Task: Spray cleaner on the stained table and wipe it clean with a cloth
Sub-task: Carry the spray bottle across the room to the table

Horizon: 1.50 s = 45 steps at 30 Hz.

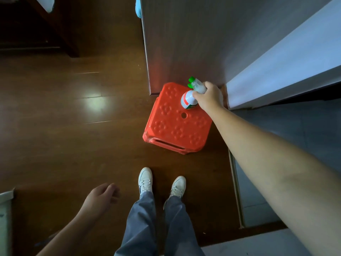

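Observation:
A white spray bottle [188, 99] with a green nozzle stands on the far right corner of a red plastic stool [175, 124]. My right hand [209, 96] grips the bottle's neck and trigger head, arm stretched forward. My left hand [100, 197] hangs low at the left, fingers loosely curled, holding nothing. The brown table top [184, 39] fills the upper middle, its near corner just over the stool. A light blue cloth [138, 7] shows at the table's far left edge, mostly cut off.
Dark wooden floor [73, 108] spreads left and below. A white ledge [287, 69] runs along the right. My two feet in white shoes [162, 183] stand just in front of the stool. A pale box edge [5, 209] sits bottom left.

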Motion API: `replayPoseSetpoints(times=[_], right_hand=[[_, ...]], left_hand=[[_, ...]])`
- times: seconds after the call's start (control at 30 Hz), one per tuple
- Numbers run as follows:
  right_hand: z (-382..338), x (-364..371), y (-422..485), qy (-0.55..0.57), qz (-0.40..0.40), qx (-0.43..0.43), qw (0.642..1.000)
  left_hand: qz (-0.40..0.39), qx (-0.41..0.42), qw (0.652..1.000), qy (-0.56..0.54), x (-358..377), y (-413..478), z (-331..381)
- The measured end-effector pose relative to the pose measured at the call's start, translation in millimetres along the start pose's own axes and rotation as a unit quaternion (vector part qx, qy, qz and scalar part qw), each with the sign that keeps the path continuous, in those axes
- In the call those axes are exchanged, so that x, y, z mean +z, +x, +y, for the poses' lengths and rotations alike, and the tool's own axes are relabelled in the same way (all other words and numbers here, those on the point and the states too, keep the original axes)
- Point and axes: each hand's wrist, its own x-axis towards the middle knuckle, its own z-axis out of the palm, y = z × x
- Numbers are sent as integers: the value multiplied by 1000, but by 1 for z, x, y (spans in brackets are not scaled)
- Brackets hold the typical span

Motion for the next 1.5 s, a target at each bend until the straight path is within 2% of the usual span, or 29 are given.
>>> replayPoseSetpoints(times=[0.13,0.23,0.43,0.53,0.67,0.83,1.0,1.17,1.37,1.5], right_hand=[[4,-1,-19,-38,-9,-35,999],[18,-11,-68,-31,-8,-39,999],[53,-41,-204,84,-45,35,995],[72,-55,-266,88,-73,48,992],[88,-59,-328,92,-133,-1,987],[89,-46,-384,69,-235,-147,958],[50,-29,-399,35,-321,-246,914],[-5,-9,-404,33,-352,-301,886],[-77,25,-409,6,-316,-340,886],[-112,38,-399,6,-280,-324,904]], left_hand=[[7,-9,1000,-19,-14,1,-14],[-1,-31,999,-18,-20,-7,-24],[20,-28,999,-19,-30,-44,-39],[40,-11,998,-41,-27,-76,-51],[67,6,996,-62,-11,-117,-84],[101,-20,990,-96,17,-171,-160],[130,-78,972,-179,43,-202,-249],[142,-123,949,-255,56,-215,-313],[135,-155,930,-304,17,-196,-348],[142,-131,926,-324,-36,-171,-331]])
